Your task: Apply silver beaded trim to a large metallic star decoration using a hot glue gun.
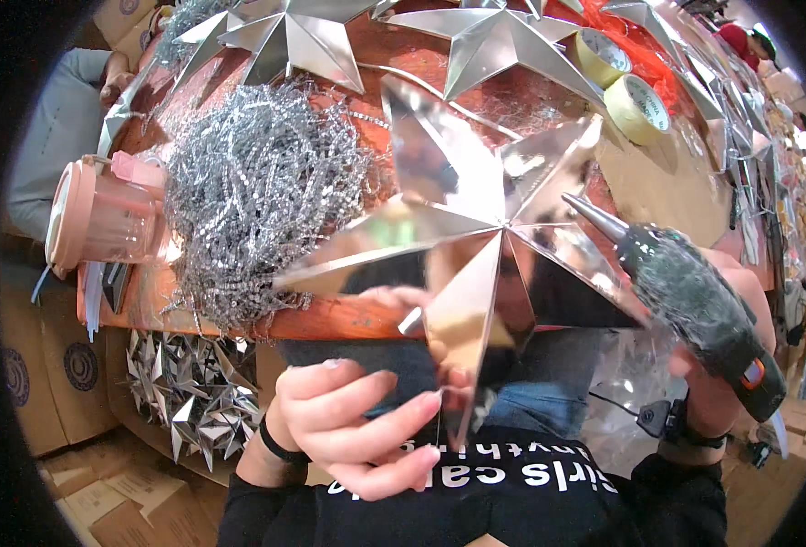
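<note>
A large mirror-finish five-pointed star [471, 283] lies at the table's near edge, one point sticking out over it toward me. My left hand [357, 424] is beside that overhanging point, fingers loosely bent and apart, with nothing visible in them; whether a fingertip touches the star I cannot tell. In my right hand [731, 283] is a dark, scuffed hot glue gun [695, 296], its metal nozzle aimed left over the star's right side. A pale glue stick [780, 433] pokes from its back end. A small pale cylinder [410, 321] shows by the star's left edge.
Tangled silver tinsel [266, 191] heaps up at left beside a pink-lidded clear jar [111, 214]. More silver stars [298, 36] and tape rolls [638, 108] lie farther back. Below the table, a box holds small silver stars [189, 392]. Another person's hand [114, 77] shows far left.
</note>
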Motion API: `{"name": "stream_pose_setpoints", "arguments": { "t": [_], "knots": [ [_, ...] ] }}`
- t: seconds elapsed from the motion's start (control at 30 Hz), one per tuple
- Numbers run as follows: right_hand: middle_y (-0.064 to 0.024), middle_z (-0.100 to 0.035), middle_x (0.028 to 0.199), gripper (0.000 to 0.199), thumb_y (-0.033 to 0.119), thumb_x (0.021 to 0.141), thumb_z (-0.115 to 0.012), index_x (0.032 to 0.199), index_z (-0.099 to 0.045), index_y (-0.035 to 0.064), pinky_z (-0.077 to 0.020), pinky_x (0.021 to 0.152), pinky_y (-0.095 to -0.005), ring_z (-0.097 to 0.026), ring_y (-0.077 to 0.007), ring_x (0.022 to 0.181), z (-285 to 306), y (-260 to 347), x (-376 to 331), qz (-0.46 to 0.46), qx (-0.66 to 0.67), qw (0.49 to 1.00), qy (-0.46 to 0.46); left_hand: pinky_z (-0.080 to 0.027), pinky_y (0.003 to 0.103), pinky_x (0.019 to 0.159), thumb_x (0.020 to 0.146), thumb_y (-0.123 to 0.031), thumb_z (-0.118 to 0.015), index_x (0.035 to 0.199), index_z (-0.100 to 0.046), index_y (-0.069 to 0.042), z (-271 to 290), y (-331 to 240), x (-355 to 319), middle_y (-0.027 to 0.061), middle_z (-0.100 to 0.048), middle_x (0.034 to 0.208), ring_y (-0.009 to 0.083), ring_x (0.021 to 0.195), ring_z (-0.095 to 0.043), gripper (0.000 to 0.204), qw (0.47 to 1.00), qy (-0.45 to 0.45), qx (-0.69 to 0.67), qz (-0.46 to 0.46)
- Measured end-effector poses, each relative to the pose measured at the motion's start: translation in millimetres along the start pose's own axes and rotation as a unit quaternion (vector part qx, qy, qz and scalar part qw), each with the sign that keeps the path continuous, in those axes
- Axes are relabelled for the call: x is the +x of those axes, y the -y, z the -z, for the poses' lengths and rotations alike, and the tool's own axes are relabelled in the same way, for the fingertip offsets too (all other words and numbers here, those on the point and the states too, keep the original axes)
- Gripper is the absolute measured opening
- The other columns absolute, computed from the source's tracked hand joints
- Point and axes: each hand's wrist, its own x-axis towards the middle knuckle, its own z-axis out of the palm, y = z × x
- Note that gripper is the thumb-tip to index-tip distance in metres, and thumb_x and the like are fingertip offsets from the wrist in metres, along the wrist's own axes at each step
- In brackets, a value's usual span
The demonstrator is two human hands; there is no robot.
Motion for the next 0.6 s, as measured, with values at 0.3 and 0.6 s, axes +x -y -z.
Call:
{"name": "stream_pose_setpoints", "arguments": {
  "t": [0.3, 0.6],
  "knots": [
    [-0.0097, -0.064, 0.078, 0.071, 0.056, 0.049, -0.084, 0.088, -0.062, 0.0016, -0.0503, 0.066, -0.034, -0.065, -0.0265, 0.072, 0, 7, 26, 0.097, -0.085, 0.989, 0.07, -0.042, 0.043, 0.087, 0.093, -0.055, -0.055, 0.118, -0.042, -0.021, 15, 7, -16, 0.0069, -0.05, 0.117, 0.0275, 0.11, -0.045, 0.044, 0.954, 0.009, 0.205, 0.22],
    [-0.008, -0.061, 0.072, 0.053, 0.048, 0.058, -0.081, 0.084, -0.062, 0.0047, -0.0443, 0.058, -0.0327, -0.059, -0.0233, 0.063, -5, 7, 19, 0.078, -0.085, 0.992, 0.05, -0.045, 0.041, 0.086, 0.093, -0.052, -0.055, 0.117, -0.043, -0.016, 15, 17, -31, 0.0097, -0.048, 0.117, 0.0287, 0.103, -0.049, 0.045, 0.946, -0.046, 0.229, 0.225]
  ]
}}
